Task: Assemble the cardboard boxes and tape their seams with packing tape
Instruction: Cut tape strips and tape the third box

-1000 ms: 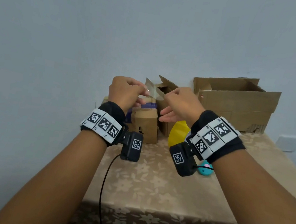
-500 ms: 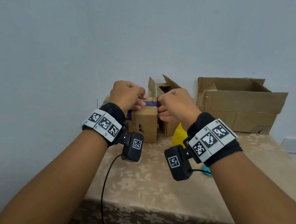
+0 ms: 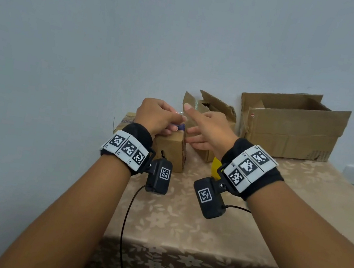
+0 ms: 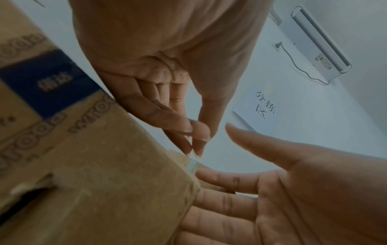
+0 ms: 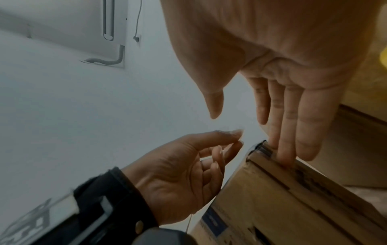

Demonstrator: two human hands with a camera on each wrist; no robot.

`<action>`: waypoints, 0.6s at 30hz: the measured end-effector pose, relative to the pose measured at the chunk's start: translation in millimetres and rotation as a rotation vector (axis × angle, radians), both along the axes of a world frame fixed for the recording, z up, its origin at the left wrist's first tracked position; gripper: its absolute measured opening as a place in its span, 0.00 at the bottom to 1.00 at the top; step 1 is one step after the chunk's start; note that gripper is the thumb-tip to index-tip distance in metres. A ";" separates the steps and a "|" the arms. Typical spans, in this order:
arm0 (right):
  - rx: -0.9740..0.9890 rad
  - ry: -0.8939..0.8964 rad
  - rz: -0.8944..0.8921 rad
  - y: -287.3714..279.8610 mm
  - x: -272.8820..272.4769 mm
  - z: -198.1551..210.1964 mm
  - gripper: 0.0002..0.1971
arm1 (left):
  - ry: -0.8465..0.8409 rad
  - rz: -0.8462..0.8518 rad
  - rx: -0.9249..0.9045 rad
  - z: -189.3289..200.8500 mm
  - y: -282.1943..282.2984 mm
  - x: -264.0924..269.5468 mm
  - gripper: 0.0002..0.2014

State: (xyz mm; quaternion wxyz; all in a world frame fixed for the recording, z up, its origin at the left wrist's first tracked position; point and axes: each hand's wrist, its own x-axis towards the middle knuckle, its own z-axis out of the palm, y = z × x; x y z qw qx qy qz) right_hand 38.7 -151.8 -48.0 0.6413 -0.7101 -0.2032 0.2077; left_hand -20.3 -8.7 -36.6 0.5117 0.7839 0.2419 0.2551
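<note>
- On the desk [image 3: 181, 221], close to the wall, sits the small box [image 3: 170, 150] getting the attention right now, its flaps folded down flat on top.
- Left hand [image 3: 156, 117] hovers over that box's top edge, thumb and forefinger tips together in a pinch. Something clear and shiny, the tape piece [image 3: 181, 113], glints at those fingers, though it is too faint to trace its full length.
- Right hand [image 3: 209, 129] is spread wide, fingers straight and apart. From the right wrist view two of them press down on the box's top edge at the corner, thumb lifted clear and holding nothing.
- So I'd call this mid-seal on the small box: folded and closed, tape apparently going across the top seam but not yet smoothed flat.
- Just behind it, a second small box [image 3: 211, 113] stands with its flaps sticking up, so that one looks unsealed.
- Further right against the wall, the big box [image 3: 291, 130] gapes open, its front flap hanging over the side. Closing and taping are clearly left to do there.
- A yellow thing [image 3: 215, 167] peeks out beneath the right wrist; I can't tell what it is.
- My read: one box nearly finished, two to go.
</note>
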 end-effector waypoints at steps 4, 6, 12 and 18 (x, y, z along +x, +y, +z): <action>0.071 -0.012 -0.057 3.7 1.1 -3.7 0.14 | 0.007 0.008 0.003 -0.7 0.0 -0.6 0.12; 0.092 0.008 -0.073 5.4 2.1 -3.5 0.08 | 0.006 0.012 -0.005 -1.2 0.1 -0.8 0.12; 0.077 0.005 -0.024 3.7 1.6 -1.7 0.18 | -0.015 0.017 0.011 -3.8 -0.5 -0.1 0.14; 0.086 0.005 -0.036 4.0 4.2 -3.7 0.11 | -0.020 0.000 0.005 -3.6 -0.4 -0.7 0.15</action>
